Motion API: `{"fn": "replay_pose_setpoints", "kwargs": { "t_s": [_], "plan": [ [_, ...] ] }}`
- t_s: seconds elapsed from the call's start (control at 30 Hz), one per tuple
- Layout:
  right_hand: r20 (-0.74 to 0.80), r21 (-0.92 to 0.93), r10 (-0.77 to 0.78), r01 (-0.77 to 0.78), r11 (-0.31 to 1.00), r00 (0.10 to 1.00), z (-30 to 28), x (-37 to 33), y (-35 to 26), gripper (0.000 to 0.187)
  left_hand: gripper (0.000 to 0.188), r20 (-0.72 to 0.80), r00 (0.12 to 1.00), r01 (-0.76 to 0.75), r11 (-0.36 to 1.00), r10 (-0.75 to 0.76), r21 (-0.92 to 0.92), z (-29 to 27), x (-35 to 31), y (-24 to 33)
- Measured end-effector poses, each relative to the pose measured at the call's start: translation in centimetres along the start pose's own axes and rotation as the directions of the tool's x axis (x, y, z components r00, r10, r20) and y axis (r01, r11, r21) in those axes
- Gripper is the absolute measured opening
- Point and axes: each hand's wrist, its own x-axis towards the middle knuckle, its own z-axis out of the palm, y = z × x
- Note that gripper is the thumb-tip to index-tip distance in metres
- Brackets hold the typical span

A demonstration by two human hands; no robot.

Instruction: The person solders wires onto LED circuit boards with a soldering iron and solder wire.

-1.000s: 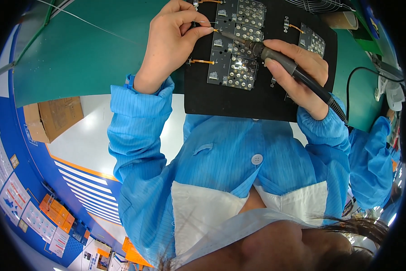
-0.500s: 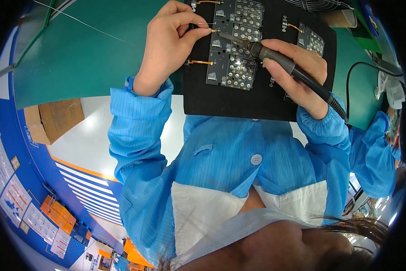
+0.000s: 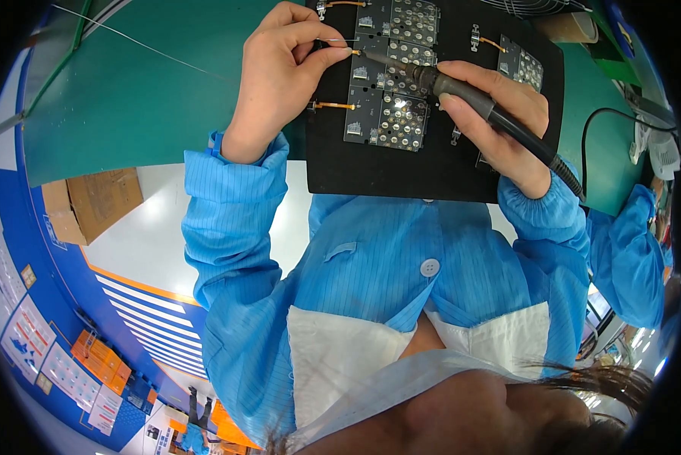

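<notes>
My right hand (image 3: 499,121) grips a black soldering iron (image 3: 527,142) like a pen. Its thin tip points left at the edge of the middle circuit board (image 3: 410,54) in a column of boards. My left hand (image 3: 283,72) is closed in a pinch at that same edge, on a small part with an orange flex cable (image 3: 355,52), mostly hidden by the fingers. A thin silvery wire (image 3: 344,39) sticks out above the fingertips toward the board. Below, another board (image 3: 386,117) has an orange flex cable (image 3: 333,105) running left to a small metal connector.
The boards lie on a black mat (image 3: 401,176) over a green work surface (image 3: 143,98). More boards (image 3: 521,62) lie to the right, partly behind my right hand. A cardboard tube (image 3: 571,29) and a black cable (image 3: 585,144) are at the right. A cardboard box (image 3: 101,201) stands below left.
Both hands, the iron and the boards keep nearly the same places, with only a slight shift of the whole view. A distant person in blue has come into view at the lower left.
</notes>
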Motion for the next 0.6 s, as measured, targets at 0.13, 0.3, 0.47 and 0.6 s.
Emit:
{"fn": "replay_pose_setpoints", "kwargs": {
  "t_s": [0.13,0.3,0.47,0.6],
  "plan": [
    [0.004,0.006,0.011,-0.011,1.0,1.0,-0.08,0.04,0.03,0.025,0.013,-0.005,1.0,-0.017,1.0,0.017,0.004,0.06,0.09,-0.03],
    [0.001,-0.014,-0.019,0.019,1.0,1.0,-0.09,0.06,0.11,0.026,0.014,-0.007,1.0,0.006,1.0,-0.006,-0.003,0.12,0.1,-0.12],
    [0.004,-0.001,-0.018,0.018,1.0,1.0,-0.05,0.15,-0.08,0.026,0.014,-0.007,1.0,0.0,1.0,0.0,-0.019,0.06,0.01,-0.24],
    [0.009,0.018,0.007,-0.007,1.0,1.0,0.0,-0.03,0.05,0.025,0.013,-0.005,1.0,-0.001,1.0,0.001,-0.022,-0.01,-0.02,-0.2]
  ]
}}
